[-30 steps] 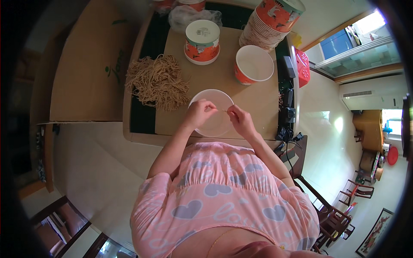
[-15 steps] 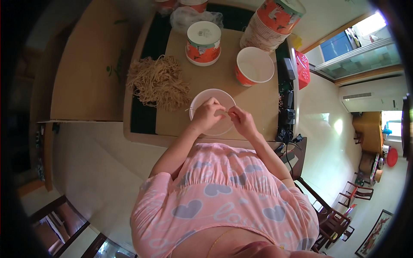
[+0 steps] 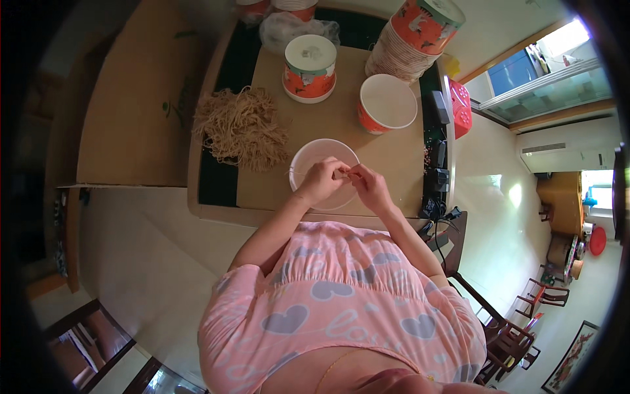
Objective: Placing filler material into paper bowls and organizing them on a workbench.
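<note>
"In the head view, where are the hands?"

"Both are over the white tub [image 3: 317, 151], which is open at the top. The left hand [image 3: 320, 181] covers its middle and the right hand [image 3: 370, 186] comes over its right rim."

"How open are they?"

"Hardly at all. Fingers are curled on both, the tips meeting to pinch a thin pale strand [image 3: 342, 175] above the tub. Only a speck of it shows; the fingers hide the rest."

"And at the tub's left rim?"

"A loose pale end [image 3: 289, 172] pokes out just past it. I can't tell whether it's the same strand."

"What else is around the tub?"

"Beyond it to the left, a tangled heap of tan cord [image 3: 243, 128]. Straight beyond, an upturned orange-patterned bucket [image 3: 310, 80]. Beyond to the right, an open bucket [image 3: 389, 102], white inside, and past that a tilted stack of buckets [image 3: 401, 60]."

"Under it?"

"A brown sheet [image 3: 394, 174] on the table. Well left of the tub there's a big cardboard box [image 3: 138, 98]."
</note>
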Available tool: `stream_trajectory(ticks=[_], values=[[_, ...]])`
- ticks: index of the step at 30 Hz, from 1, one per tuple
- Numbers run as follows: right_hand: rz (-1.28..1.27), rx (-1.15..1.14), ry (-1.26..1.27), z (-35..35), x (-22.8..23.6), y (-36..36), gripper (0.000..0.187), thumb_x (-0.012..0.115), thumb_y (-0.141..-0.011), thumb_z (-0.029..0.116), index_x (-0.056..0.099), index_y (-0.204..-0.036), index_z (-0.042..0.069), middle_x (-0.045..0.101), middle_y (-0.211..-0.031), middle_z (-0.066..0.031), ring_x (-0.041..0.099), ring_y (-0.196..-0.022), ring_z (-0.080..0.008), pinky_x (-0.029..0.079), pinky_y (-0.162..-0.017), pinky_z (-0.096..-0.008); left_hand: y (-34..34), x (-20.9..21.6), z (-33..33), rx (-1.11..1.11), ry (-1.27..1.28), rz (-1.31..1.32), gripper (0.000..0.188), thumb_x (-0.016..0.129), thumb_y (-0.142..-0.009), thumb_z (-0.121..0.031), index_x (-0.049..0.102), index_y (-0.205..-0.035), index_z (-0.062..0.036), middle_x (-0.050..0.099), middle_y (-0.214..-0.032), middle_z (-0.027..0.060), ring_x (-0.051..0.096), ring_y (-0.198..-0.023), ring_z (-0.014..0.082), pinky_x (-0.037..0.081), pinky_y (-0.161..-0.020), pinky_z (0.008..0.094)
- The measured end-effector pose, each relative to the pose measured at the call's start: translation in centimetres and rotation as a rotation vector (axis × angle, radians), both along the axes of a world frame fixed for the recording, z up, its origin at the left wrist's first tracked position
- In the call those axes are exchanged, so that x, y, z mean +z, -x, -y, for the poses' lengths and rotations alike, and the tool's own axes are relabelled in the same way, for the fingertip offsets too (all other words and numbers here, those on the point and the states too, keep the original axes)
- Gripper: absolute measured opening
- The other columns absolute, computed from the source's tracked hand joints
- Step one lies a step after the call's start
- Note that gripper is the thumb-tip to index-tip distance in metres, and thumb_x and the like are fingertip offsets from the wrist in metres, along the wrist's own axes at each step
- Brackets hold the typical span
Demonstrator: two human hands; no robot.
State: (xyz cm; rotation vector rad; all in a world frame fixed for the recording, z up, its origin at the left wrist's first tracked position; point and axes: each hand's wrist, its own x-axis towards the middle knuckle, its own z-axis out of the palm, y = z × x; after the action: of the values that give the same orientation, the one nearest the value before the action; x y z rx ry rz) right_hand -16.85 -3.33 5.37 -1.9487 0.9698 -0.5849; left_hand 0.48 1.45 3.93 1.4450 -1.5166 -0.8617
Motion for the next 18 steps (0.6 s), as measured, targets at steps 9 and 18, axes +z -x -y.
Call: stream_trajectory(ticks=[9, 18], values=[[-0.047, 0.028, 0.030, 0.0, -0.2, 0.3, 0.008, 0.058, -0.085, 0.009, 0.060, -0.091, 0.003, 0.062, -0.081, -0.0162, 0.061, -0.072, -0.0332, 0.048, -0.063, -0.0373, 0.1, 1.8, -0.1, -0.018, -0.017, 0.136, 0.008, 0.064, -0.078, -0.014, 0.066, -0.084, -0.0085, 0.063, -0.080, 0.0077, 0.063, -0.070, 0.0279, 0.050, -0.061, 0.0381], [-0.060, 0.078, 0.070, 0.1, 0.0, 0.3, 0.008, 0.057, -0.086, 0.008, 0.060, -0.090, 0.002, 0.062, -0.081, -0.0157, 0.061, -0.071, -0.0328, 0.048, -0.063, -0.0371, -0.1, 0.5, -0.1, -0.003, 0.028, 0.246, 0.006, 0.064, -0.076, -0.013, 0.063, -0.079, -0.0081, 0.063, -0.078, 0.0078, 0.062, -0.070, 0.0289, 0.050, -0.060, 0.0389]])
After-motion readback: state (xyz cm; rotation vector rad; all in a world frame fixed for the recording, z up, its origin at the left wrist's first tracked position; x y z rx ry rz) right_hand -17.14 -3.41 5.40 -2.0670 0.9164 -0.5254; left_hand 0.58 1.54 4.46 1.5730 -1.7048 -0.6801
